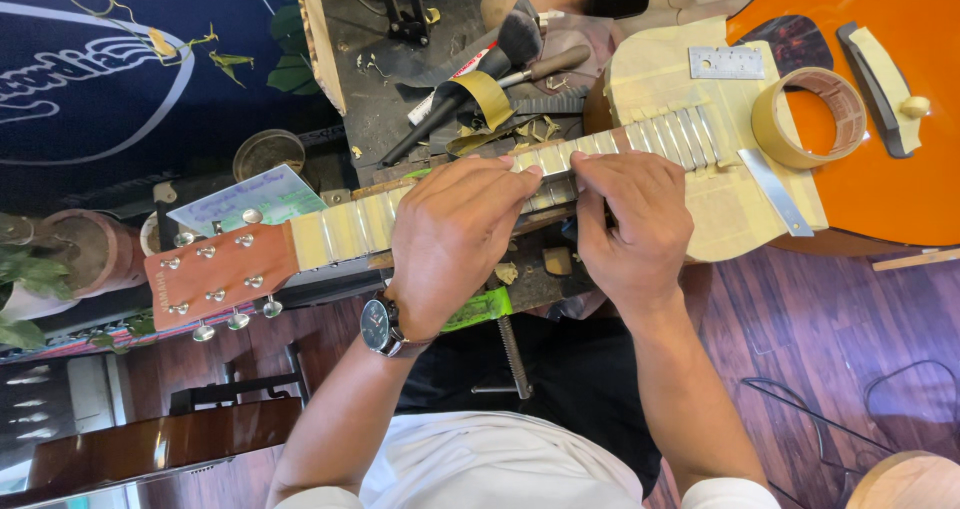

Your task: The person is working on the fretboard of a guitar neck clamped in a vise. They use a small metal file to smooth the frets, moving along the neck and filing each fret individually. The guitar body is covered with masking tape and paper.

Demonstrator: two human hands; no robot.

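Note:
An orange acoustic guitar (890, 184) lies flat across a workbench, its headstock (215, 269) to the left. Its neck (345, 229) is covered in strips of tan masking tape, with metal frets showing between them. My left hand (455, 234) rests palm down on the middle of the neck, fingertips pressing on the tape. My right hand (630, 219) lies beside it, fingertips on the same spot. A wristwatch (378, 326) is on my left wrist. Neither hand holds a tool.
A roll of masking tape (810, 119) and a small steel ruler (726, 63) lie on the taped guitar body. Brushes (520, 39), a hammer-like tool (545, 67) and tape scraps sit on the bench behind. A second guitar (150, 454) is at lower left, a potted plant (60, 259) on the left.

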